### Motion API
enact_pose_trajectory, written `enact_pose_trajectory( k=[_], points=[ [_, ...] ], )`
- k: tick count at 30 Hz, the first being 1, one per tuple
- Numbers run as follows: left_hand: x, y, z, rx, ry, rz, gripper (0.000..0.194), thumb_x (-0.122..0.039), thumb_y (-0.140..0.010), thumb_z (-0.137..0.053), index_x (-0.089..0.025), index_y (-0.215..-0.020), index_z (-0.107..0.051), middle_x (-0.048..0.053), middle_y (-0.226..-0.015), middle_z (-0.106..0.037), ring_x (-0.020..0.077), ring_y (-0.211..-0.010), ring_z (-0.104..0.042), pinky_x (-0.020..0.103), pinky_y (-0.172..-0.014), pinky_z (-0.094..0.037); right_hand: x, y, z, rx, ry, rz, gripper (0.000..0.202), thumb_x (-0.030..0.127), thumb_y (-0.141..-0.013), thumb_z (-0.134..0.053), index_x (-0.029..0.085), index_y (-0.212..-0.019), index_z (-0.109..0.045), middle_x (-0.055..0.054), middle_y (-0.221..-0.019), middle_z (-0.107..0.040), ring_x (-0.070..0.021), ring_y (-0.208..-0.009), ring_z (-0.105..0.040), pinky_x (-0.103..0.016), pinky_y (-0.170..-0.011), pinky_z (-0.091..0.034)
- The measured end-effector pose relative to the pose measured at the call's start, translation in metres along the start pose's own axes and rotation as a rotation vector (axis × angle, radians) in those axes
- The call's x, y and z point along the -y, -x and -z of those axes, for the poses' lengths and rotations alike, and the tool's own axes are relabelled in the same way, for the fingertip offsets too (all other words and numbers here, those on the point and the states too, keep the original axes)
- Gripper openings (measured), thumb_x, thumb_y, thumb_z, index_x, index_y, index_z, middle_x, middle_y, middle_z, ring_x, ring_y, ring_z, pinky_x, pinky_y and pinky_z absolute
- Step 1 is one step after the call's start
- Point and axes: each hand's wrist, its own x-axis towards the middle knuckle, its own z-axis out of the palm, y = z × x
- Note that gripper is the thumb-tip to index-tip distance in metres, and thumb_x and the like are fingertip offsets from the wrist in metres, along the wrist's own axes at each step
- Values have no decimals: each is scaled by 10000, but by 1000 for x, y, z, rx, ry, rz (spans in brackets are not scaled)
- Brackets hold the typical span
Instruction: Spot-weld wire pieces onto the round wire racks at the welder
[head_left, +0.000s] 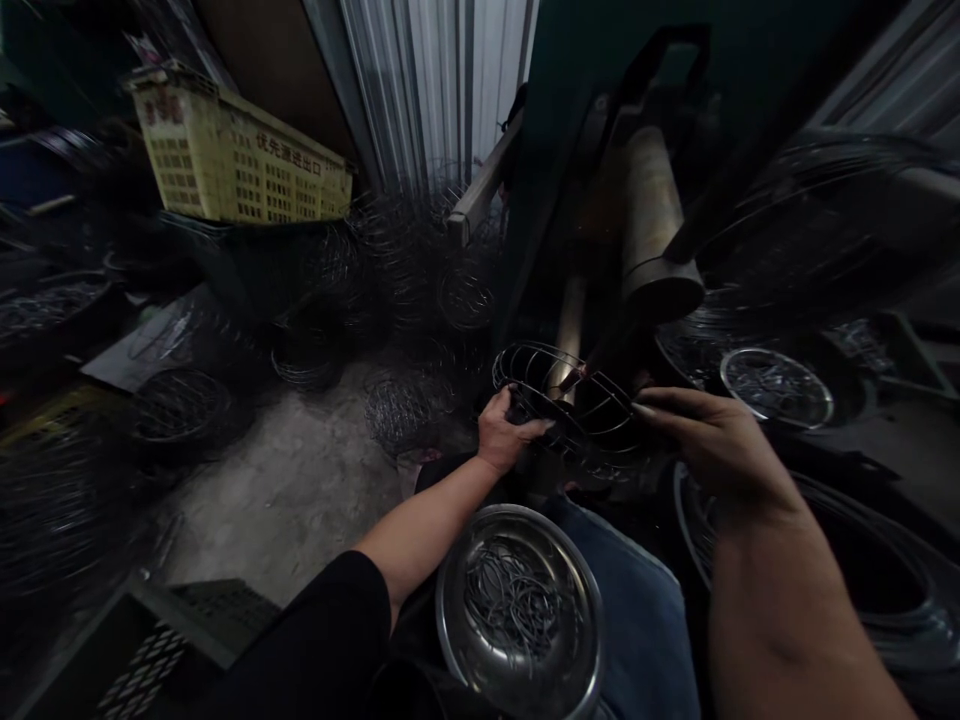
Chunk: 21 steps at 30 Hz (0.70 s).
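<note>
Both my hands hold a dark wire cage [577, 400], dome-shaped with concentric rings, just in front of a machine. My left hand [508, 432] grips the cage's left rim. My right hand [712, 440] holds its right side with fingers stretched along the wire. A metal rod [571, 335] of the machine reaches into the cage from behind. On my lap rests a steel bowl [457, 620] with several small wire rings in it.
Many finished wire cages [397, 410] lie piled on the concrete floor to the left. A yellow plastic crate [232, 160] sits on a stack behind them. A second steel bowl [776, 385] and the machine's cylinder [656, 220] are at the right.
</note>
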Motion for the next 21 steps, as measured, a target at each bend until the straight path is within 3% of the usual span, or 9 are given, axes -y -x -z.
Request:
enact_pose_trajectory(
  k=[6,11,14,18,21],
  points=[
    [-2,6,-4,80,206,138,652,-322,-512,-942,-134,-1089,-702,55,-987,-673,187,-908,-656,334,-864,-576,1,15,9,42,-68,-153,431,330,-381,-956,205,-764,-804,-62,-729,-748,-198,-640,-684,-272,-587,-564],
    [-10,4,-1,65,399,274,537,-295,-539,-919,-138,-997,-685,34,-930,-692,147,-840,-654,294,-835,-564,10,4,-11,-31,11,-47,467,394,-343,-947,190,-728,-780,-35,-686,-715,-173,-616,-641,-263,-551,-528],
    [-12,4,0,47,356,295,501,-300,-542,-919,-136,-954,-687,30,-882,-699,139,-800,-646,285,-805,-554,12,-3,-19,-16,45,-7,471,438,-386,-944,189,-744,-766,-24,-686,-697,-172,-618,-626,-264,-538,-505],
    [-11,4,-1,52,347,313,503,-290,-515,-926,-145,-936,-694,27,-864,-704,137,-785,-632,280,-775,-537,3,0,-2,61,36,-47,481,474,-482,-940,196,-841,-783,3,-610,-649,-127,-508,-541,-236,-451,-421],
    [-13,5,-2,73,455,364,466,-283,-485,-933,-153,-861,-691,5,-815,-698,124,-738,-621,275,-766,-531,-6,8,15,87,33,-93,483,481,-446,-953,203,-813,-805,-38,-675,-710,-125,-509,-550,-236,-444,-423]
  ],
)
